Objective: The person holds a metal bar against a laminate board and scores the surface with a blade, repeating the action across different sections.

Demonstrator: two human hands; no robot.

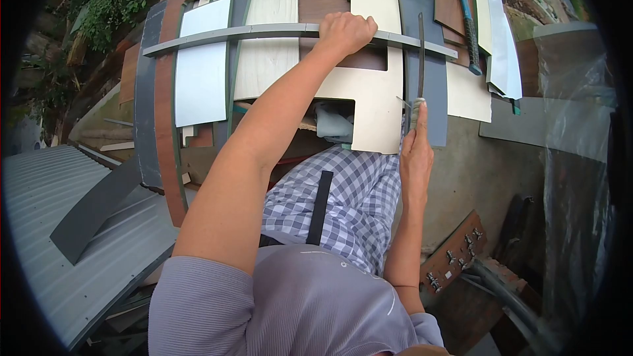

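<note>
Grey strip [264, 31] across stacked boards [264, 59]

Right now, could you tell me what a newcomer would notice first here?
Top centre, the left hand grips a long grey strip lying across a pile of board offcuts. Beside it, the right hand holds a thin dark blade upright against the strip. A hammer lies at the top right.

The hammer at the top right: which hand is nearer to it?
Right. The right hand, holding a saw blade, is below-left of the hammer; the left hand grips a grey strip farther left.
</note>
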